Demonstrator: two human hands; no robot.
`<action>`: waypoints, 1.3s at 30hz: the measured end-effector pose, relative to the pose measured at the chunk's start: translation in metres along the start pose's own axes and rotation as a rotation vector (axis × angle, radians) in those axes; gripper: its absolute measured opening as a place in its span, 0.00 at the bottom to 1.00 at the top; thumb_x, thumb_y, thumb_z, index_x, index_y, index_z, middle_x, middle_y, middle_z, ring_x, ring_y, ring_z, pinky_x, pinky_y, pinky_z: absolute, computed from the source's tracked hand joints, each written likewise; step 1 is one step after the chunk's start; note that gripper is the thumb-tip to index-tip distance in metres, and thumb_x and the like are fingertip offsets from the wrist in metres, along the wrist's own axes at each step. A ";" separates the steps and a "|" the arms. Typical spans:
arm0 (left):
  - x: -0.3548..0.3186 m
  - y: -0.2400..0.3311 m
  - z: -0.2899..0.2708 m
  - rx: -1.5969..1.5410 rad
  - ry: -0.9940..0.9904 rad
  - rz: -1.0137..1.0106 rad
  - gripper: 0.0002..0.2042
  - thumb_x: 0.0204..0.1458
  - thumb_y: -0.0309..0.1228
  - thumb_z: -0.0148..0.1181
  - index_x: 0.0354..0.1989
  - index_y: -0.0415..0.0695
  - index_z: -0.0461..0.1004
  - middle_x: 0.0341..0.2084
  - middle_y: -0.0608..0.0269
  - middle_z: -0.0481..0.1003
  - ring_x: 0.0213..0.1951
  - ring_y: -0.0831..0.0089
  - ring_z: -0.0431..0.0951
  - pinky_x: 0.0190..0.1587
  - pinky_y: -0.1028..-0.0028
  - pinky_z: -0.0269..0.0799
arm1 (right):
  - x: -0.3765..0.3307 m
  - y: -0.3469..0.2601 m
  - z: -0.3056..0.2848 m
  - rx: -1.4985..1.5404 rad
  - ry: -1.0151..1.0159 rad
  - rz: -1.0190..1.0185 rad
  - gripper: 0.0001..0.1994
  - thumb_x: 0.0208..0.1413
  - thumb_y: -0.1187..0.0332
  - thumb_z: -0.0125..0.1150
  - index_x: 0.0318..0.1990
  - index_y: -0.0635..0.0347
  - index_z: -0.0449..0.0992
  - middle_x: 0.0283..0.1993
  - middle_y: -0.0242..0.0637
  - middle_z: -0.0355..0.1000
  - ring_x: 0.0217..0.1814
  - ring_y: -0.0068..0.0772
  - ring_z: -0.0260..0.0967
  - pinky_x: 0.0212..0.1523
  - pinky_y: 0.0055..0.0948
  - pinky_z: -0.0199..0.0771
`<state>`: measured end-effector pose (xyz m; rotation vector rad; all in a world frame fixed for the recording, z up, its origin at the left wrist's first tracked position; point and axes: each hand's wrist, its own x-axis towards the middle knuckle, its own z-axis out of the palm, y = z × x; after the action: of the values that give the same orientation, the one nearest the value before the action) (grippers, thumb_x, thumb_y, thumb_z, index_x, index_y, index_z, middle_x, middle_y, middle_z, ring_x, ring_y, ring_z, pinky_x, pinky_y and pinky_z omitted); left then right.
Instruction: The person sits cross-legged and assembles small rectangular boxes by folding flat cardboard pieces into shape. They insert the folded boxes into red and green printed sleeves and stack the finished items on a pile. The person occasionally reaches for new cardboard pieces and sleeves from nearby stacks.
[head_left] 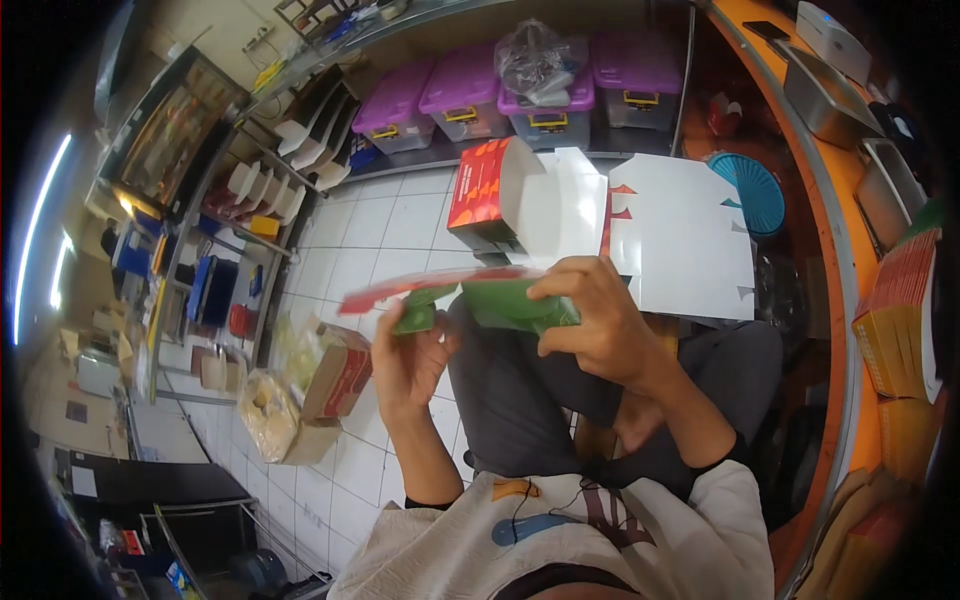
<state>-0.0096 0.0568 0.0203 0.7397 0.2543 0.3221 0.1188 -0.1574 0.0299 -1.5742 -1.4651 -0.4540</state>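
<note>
I sit above a tiled floor with a flat red and green cardboard sheet [470, 293] held edge-on in front of me. My left hand [408, 362] grips its left part from below, thumb on a green flap. My right hand [598, 325] curls over the green right end and folds it. Just beyond the sheet stands a folded red and white box [492, 190], with a stack of flat white box blanks [680, 235] beside it on the floor.
An open brown carton [335, 378] and a clear bag of pale goods [268, 408] sit to my left. Several purple-lidded bins [470, 95] line a low shelf ahead. An orange counter [835, 250] curves along the right, with a blue basket [752, 190] under it and stacked yellow and red blanks [900, 320].
</note>
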 end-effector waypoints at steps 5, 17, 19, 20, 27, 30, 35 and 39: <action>-0.006 -0.030 0.012 0.905 0.194 0.304 0.07 0.51 0.31 0.59 0.32 0.40 0.71 0.22 0.66 0.72 0.24 0.80 0.69 0.25 0.80 0.63 | -0.001 0.004 -0.005 0.001 0.062 0.074 0.04 0.30 0.73 0.61 0.18 0.55 0.72 0.45 0.33 0.64 0.49 0.41 0.59 0.47 0.39 0.57; 0.007 -0.071 0.046 0.178 0.085 0.248 0.15 0.59 0.40 0.48 0.45 0.39 0.66 0.39 0.58 0.72 0.39 0.74 0.74 0.35 0.76 0.74 | -0.005 -0.008 0.029 -0.036 0.098 0.121 0.03 0.34 0.72 0.61 0.21 0.53 0.74 0.47 0.35 0.61 0.51 0.47 0.55 0.50 0.41 0.59; 0.004 -0.064 0.047 0.131 0.080 0.206 0.16 0.58 0.36 0.49 0.49 0.39 0.65 0.43 0.59 0.71 0.45 0.71 0.73 0.43 0.74 0.74 | -0.005 -0.007 0.025 0.038 0.066 0.133 0.04 0.36 0.71 0.62 0.24 0.51 0.76 0.47 0.37 0.60 0.51 0.47 0.55 0.51 0.41 0.59; 0.004 -0.059 0.046 0.119 0.062 0.213 0.14 0.58 0.33 0.51 0.48 0.39 0.65 0.42 0.60 0.70 0.45 0.73 0.72 0.45 0.73 0.73 | -0.003 -0.007 0.023 0.098 0.052 0.126 0.06 0.37 0.71 0.62 0.26 0.50 0.77 0.47 0.38 0.60 0.50 0.47 0.55 0.51 0.41 0.59; -0.005 -0.075 0.031 0.109 0.046 0.344 0.06 0.56 0.27 0.53 0.40 0.41 0.67 0.40 0.61 0.71 0.41 0.76 0.72 0.42 0.77 0.70 | 0.000 -0.013 0.030 0.102 0.015 0.169 0.10 0.43 0.72 0.60 0.36 0.51 0.79 0.46 0.42 0.57 0.51 0.44 0.54 0.51 0.37 0.59; -0.001 -0.075 0.038 0.004 0.117 0.264 0.12 0.56 0.29 0.52 0.47 0.40 0.65 0.44 0.59 0.69 0.45 0.74 0.71 0.45 0.74 0.70 | 0.003 -0.015 0.034 0.101 0.004 0.198 0.09 0.43 0.69 0.59 0.35 0.51 0.78 0.47 0.43 0.59 0.48 0.47 0.56 0.49 0.41 0.58; 0.003 -0.072 0.038 -0.100 0.095 0.162 0.18 0.59 0.36 0.48 0.53 0.37 0.62 0.47 0.55 0.69 0.48 0.69 0.71 0.47 0.71 0.72 | 0.001 -0.010 0.030 0.039 -0.097 0.181 0.08 0.46 0.71 0.58 0.36 0.53 0.78 0.47 0.43 0.58 0.51 0.46 0.54 0.53 0.38 0.58; 0.000 -0.065 0.017 0.074 0.127 0.236 0.18 0.59 0.34 0.48 0.54 0.38 0.60 0.48 0.56 0.68 0.50 0.69 0.70 0.49 0.71 0.71 | 0.000 -0.010 0.042 0.150 -0.107 0.181 0.07 0.48 0.68 0.58 0.36 0.55 0.77 0.46 0.43 0.57 0.51 0.46 0.55 0.55 0.35 0.56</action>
<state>0.0085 0.0014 -0.0127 0.8248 0.3013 0.5872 0.0965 -0.1249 0.0112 -1.6124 -1.3867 -0.1531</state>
